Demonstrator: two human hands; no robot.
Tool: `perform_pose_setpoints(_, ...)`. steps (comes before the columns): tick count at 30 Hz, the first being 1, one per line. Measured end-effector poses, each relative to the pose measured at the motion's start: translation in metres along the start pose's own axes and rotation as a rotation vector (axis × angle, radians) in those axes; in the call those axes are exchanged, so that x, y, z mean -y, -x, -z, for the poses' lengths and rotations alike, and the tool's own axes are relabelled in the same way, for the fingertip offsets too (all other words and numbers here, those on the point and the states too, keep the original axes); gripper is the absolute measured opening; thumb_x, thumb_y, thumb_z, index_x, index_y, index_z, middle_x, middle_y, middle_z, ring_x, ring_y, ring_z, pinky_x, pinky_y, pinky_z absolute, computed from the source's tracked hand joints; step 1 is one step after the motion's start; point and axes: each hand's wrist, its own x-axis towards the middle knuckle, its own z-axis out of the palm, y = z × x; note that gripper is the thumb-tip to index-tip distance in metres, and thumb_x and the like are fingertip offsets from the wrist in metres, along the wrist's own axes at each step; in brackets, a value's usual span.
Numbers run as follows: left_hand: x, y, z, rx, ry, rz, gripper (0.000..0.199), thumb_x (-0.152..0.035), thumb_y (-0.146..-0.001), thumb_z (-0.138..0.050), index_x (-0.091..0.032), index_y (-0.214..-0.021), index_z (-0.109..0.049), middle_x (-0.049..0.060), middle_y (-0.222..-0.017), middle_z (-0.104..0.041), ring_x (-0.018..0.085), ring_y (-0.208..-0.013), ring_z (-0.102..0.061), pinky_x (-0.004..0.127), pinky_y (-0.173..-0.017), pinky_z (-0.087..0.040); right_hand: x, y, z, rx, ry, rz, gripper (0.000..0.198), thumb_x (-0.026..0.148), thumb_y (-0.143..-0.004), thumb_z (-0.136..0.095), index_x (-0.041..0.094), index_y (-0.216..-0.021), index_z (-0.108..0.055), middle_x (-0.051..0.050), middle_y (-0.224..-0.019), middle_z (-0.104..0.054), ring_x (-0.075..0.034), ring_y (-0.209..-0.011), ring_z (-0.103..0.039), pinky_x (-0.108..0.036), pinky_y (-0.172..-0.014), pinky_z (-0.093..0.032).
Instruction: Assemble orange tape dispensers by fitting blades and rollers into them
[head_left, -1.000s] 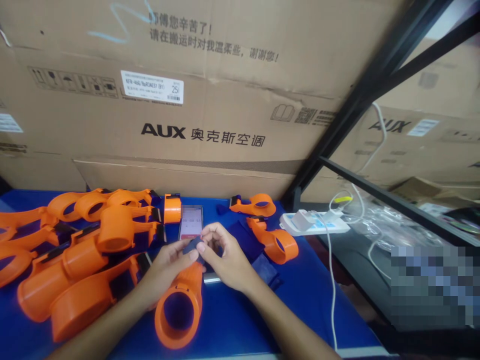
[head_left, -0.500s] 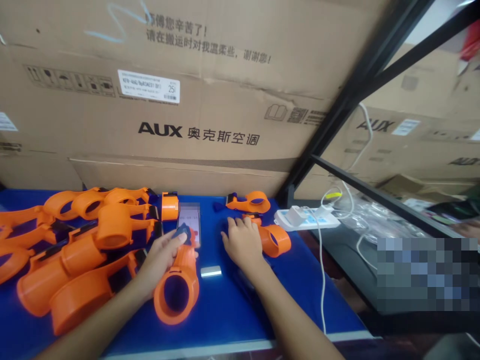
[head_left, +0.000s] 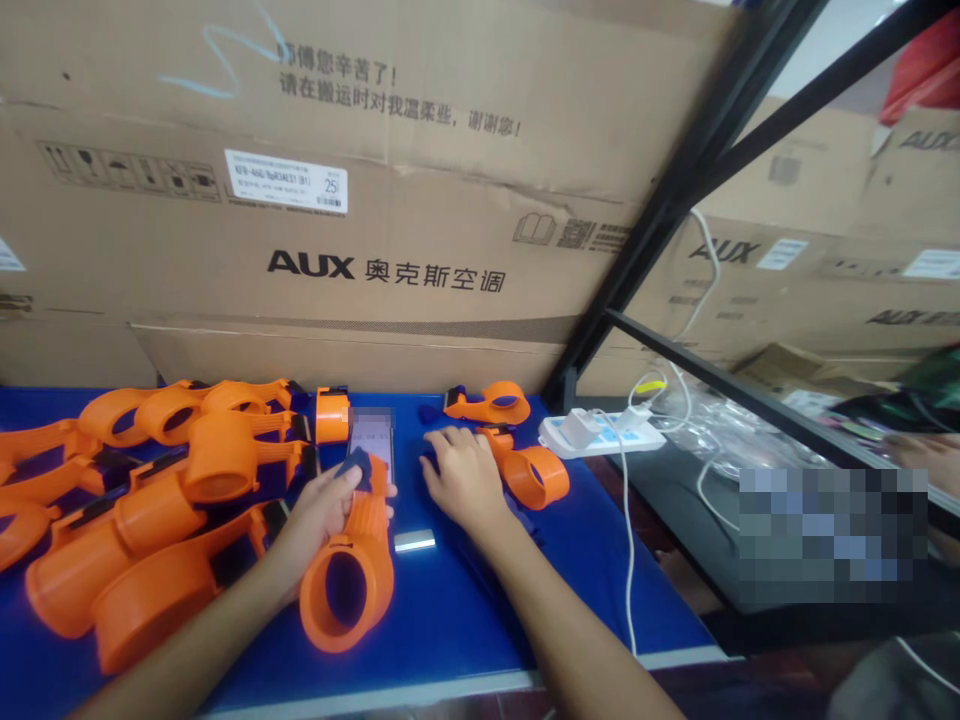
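Observation:
My left hand (head_left: 322, 515) grips the handle of an orange tape dispenser (head_left: 375, 560), thumb on the dark blue part at its top. The dispenser's empty ring hangs low, toward me. My right hand (head_left: 466, 480) is palm down over the blue table, fingers apart and slightly bent; what lies under the palm is hidden. Just right of it is an orange tape dispenser (head_left: 553, 478), and behind it another one (head_left: 476, 409) with a dark blue end. A phone (head_left: 370, 440) lies behind my left hand. Between my hands is a small shiny metal strip (head_left: 415, 541).
Several orange tape dispensers (head_left: 221, 465) are heaped on the left of the blue table (head_left: 450, 640). A white power strip (head_left: 600, 435) with plugs and a cable stands at the right. Behind rises a large cardboard box (head_left: 420, 190); a black metal frame (head_left: 679, 200) slants up at the right.
The view has shifted slightly, moving the whole scene a little to the left. My left hand still holds the tape dispenser, and my right hand stays in nearly the same place.

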Motion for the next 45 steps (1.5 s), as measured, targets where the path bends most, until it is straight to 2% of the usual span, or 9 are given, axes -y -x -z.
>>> perform_pose_setpoints(6,-0.001,-0.002,0.002,-0.017,-0.015,0.029,0.051,-0.039,-0.082,-0.081,-0.01,-0.121,-0.066,0.021,-0.104,-0.079,0.033,-0.084,-0.079,0.038,-0.063,-0.063,-0.006,0.006,0.005,0.095,-0.021,0.015,0.032,0.034,-0.088,-0.063,0.016,-0.113,-0.074,-0.016,-0.112,-0.073,-0.032,-0.11,-0.061,-0.043,-0.098,-0.036)
perform_pose_setpoints(9,-0.002,0.0,0.0,-0.025,-0.034,0.021,0.048,-0.039,-0.084,-0.079,-0.01,-0.12,-0.067,0.021,-0.103,-0.079,0.033,-0.084,-0.079,0.037,-0.062,-0.063,-0.005,0.005,0.006,0.098,-0.03,0.013,0.035,0.043,-0.096,-0.056,0.016,-0.105,-0.076,-0.016,-0.11,-0.073,-0.032,-0.108,-0.061,-0.045,-0.099,-0.035)
perform_pose_setpoints(13,-0.002,0.001,-0.002,-0.043,-0.035,0.023,0.05,-0.04,-0.084,-0.079,-0.01,-0.121,-0.066,0.02,-0.102,-0.08,0.033,-0.083,-0.079,0.036,-0.061,-0.062,-0.007,0.006,0.011,0.117,-0.134,0.025,0.036,0.04,-0.103,-0.047,0.019,-0.117,-0.073,-0.014,-0.116,-0.073,-0.029,-0.112,-0.06,-0.044,-0.099,-0.035)
perform_pose_setpoints(20,-0.005,0.005,-0.005,-0.011,0.001,0.003,0.049,-0.04,-0.086,-0.078,-0.01,-0.122,-0.066,0.02,-0.107,-0.079,0.031,-0.085,-0.079,0.035,-0.065,-0.063,-0.013,0.016,0.014,0.228,-0.197,0.136,0.062,0.04,-0.087,-0.072,0.018,-0.143,-0.06,-0.017,-0.14,-0.061,-0.034,-0.126,-0.052,-0.046,-0.106,-0.036)
perform_pose_setpoints(25,-0.005,0.005,-0.006,-0.028,-0.005,0.0,0.047,-0.038,-0.084,-0.079,-0.01,-0.12,-0.067,0.019,-0.102,-0.08,0.031,-0.083,-0.079,0.036,-0.065,-0.063,-0.005,0.006,0.011,0.194,-0.133,0.22,0.041,0.039,-0.099,-0.056,0.015,-0.13,-0.067,-0.016,-0.121,-0.068,-0.029,-0.105,-0.062,-0.041,-0.093,-0.043)
perform_pose_setpoints(29,-0.004,-0.001,0.0,-0.037,0.012,0.034,0.054,-0.043,-0.081,-0.081,-0.009,-0.12,-0.068,0.019,-0.097,-0.08,0.031,-0.08,-0.078,0.036,-0.062,-0.062,-0.003,-0.001,0.013,0.108,-0.113,0.048,0.031,0.03,-0.102,-0.045,0.017,-0.116,-0.07,-0.013,-0.098,-0.074,-0.026,-0.088,-0.068,-0.037,-0.083,-0.046)
perform_pose_setpoints(37,-0.005,0.004,-0.003,-0.026,0.049,-0.05,0.047,-0.037,-0.079,-0.084,-0.014,-0.116,-0.064,0.013,-0.095,-0.079,0.029,-0.084,-0.078,0.037,-0.072,-0.062,-0.006,0.006,0.024,-0.267,-0.922,-0.072,0.039,0.039,-0.101,-0.047,0.025,-0.136,-0.059,-0.007,-0.109,-0.073,-0.026,-0.097,-0.069,-0.039,-0.086,-0.054)
perform_pose_setpoints(41,-0.007,0.006,-0.008,-0.026,0.068,-0.098,0.044,-0.036,-0.08,-0.083,-0.019,-0.115,-0.062,0.01,-0.098,-0.078,0.029,-0.09,-0.077,0.04,-0.078,-0.062,0.001,0.012,0.031,-0.17,-1.148,-0.104,0.034,0.047,-0.102,-0.045,0.026,-0.123,-0.062,-0.006,-0.101,-0.069,-0.025,-0.092,-0.066,-0.039,-0.082,-0.054)
perform_pose_setpoints(45,-0.008,0.007,-0.011,-0.019,0.071,-0.121,0.043,-0.036,-0.079,-0.083,-0.021,-0.114,-0.062,0.009,-0.1,-0.077,0.028,-0.092,-0.077,0.039,-0.08,-0.062,0.011,0.018,0.042,-0.025,-1.207,0.116,0.047,0.058,-0.094,-0.061,0.027,-0.128,-0.057,-0.007,-0.128,-0.063,-0.029,-0.118,-0.06,-0.042,-0.102,-0.049)
